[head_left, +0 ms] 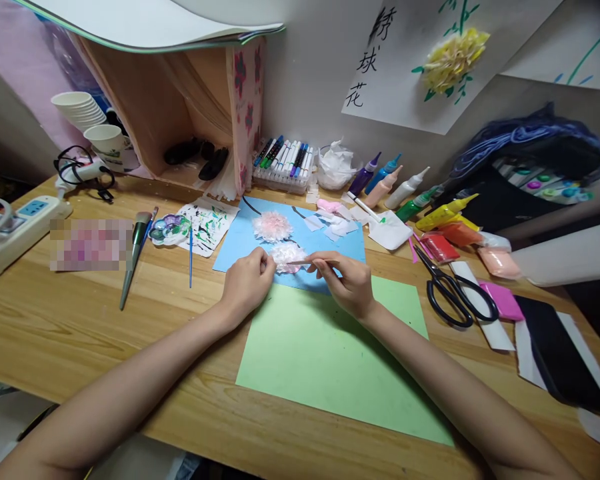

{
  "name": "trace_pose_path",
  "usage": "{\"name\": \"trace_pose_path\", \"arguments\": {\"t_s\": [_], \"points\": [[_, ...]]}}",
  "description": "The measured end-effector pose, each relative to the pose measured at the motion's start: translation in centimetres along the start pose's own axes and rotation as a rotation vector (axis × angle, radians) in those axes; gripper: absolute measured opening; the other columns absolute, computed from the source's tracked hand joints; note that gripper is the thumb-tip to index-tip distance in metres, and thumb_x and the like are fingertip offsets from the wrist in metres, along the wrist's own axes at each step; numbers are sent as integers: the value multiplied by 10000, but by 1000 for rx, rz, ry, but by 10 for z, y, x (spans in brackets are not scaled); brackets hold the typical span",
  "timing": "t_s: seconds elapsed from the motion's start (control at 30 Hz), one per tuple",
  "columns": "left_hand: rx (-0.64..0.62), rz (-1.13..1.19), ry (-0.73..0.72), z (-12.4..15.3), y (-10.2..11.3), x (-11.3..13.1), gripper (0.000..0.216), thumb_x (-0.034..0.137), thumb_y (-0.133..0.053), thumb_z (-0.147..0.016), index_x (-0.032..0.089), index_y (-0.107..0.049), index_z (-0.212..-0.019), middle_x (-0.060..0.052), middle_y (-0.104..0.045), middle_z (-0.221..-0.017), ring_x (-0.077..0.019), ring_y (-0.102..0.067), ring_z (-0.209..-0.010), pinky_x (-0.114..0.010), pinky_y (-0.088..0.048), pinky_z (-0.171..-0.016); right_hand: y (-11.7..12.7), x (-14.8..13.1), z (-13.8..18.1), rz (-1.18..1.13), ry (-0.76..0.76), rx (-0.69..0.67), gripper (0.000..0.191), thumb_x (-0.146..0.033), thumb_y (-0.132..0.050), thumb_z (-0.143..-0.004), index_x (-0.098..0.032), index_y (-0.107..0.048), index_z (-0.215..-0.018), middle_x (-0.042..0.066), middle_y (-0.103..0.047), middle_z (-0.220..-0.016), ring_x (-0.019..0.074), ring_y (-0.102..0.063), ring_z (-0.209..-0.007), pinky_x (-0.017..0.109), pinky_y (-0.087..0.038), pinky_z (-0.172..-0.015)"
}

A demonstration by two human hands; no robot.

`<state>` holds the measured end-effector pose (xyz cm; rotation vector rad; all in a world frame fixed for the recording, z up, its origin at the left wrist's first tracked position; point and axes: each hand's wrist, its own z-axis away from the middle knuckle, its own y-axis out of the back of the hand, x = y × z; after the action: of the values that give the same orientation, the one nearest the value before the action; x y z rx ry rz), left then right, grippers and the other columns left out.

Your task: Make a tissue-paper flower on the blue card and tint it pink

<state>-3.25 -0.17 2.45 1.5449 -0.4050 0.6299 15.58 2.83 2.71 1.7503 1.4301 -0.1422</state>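
My right hand (347, 280) pinches a thin, light-brown stick (300, 262) that points left, its tip at the lower white-pink paper flower (286, 255). My left hand (250, 277) is closed in a fist at that flower's left edge; what its fingers hold, if anything, is hidden. The flower lies on a blue sheet (230, 243). Just above it on the same sheet sits a second pink-white fluffy flower (271, 227) with a dark stem. Small white paper pieces (337, 227) are scattered on the sheet's right part. A green sheet (330, 353) lies under my right wrist.
Black-handled scissors (453, 293), a dark phone (560, 353) and coloured packets (440, 247) lie to the right. Paint bottles (383, 187) and a marker box (285, 160) line the back. Brushes (135, 260), a palette (170, 229) and a power strip (25, 213) are left.
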Motion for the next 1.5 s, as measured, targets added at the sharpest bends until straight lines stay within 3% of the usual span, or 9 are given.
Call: {"name": "trace_pose_path", "arguments": {"t_s": [0.27,0.4,0.6,0.8,0.93,1.1,1.23,1.33,1.5], "points": [[16,55,12,-5,1,-4,259,330,-408,-857,207,-412,-628,20,-508,-575,-137,-452,-551,-257,-256,-546,-13,0,-39,-14,-194,-110,317,-352,-423,-947,-182,-583,-732,-8,-637,-589,91,-567,-488,211,-423,-538],[23,67,11,-6,1,-4,261,318,-409,-846,208,-386,-611,25,-470,-554,-134,-423,-537,-258,-247,-542,-21,8,-60,-12,-210,-92,350,-383,-444,-931,-176,-559,-674,-4,-612,-569,106,-576,-528,221,-406,-545],[2,62,23,-6,1,-3,247,321,-403,-838,208,-403,-618,11,-510,-580,-141,-444,-555,-257,-249,-544,-15,10,-45,-120,-268,-4,346,-389,-447,-929,-168,-596,-708,-25,-582,-509,84,-530,-435,216,-415,-483],[13,49,11,-7,0,-5,256,328,-394,-839,210,-397,-612,8,-506,-579,-145,-440,-555,-259,-244,-546,-10,6,-22,-82,-122,77,294,-315,-434,-939,-181,-603,-739,-11,-644,-573,83,-569,-450,208,-449,-472],[15,43,10,-6,0,-4,251,324,-402,-841,210,-416,-617,11,-510,-581,-145,-444,-553,-258,-252,-547,-11,6,-21,3,16,64,254,-230,-446,-933,-187,-609,-743,3,-683,-638,83,-586,-469,209,-456,-490],[2,38,12,-6,1,-4,255,327,-400,-847,209,-441,-624,6,-525,-589,-147,-459,-562,-257,-264,-550,-15,14,-15,158,319,10,252,-218,-434,-929,-202,-633,-774,24,-696,-651,111,-609,-540,233,-456,-520],[7,48,9,-6,1,-4,256,318,-403,-841,207,-417,-612,13,-501,-570,-139,-436,-544,-256,-251,-542,-18,16,-14,188,414,-34,258,-210,-407,-933,-197,-625,-797,22,-683,-619,114,-589,-518,235,-440,-504],[10,59,12,-7,1,-5,257,317,-404,-836,206,-399,-605,17,-483,-561,-135,-421,-538,-257,-238,-536,-18,13,-24,162,357,-70,274,-206,-386,-941,-188,-600,-771,32,-686,-642,112,-608,-549,223,-447,-534],[12,54,13,-7,1,-4,247,310,-410,-832,205,-425,-608,15,-500,-568,-138,-432,-543,-258,-247,-539,-23,13,-58,93,86,-179,312,-270,-388,-952,-182,-551,-701,0,-624,-566,90,-554,-481,210,-405,-522]]}}
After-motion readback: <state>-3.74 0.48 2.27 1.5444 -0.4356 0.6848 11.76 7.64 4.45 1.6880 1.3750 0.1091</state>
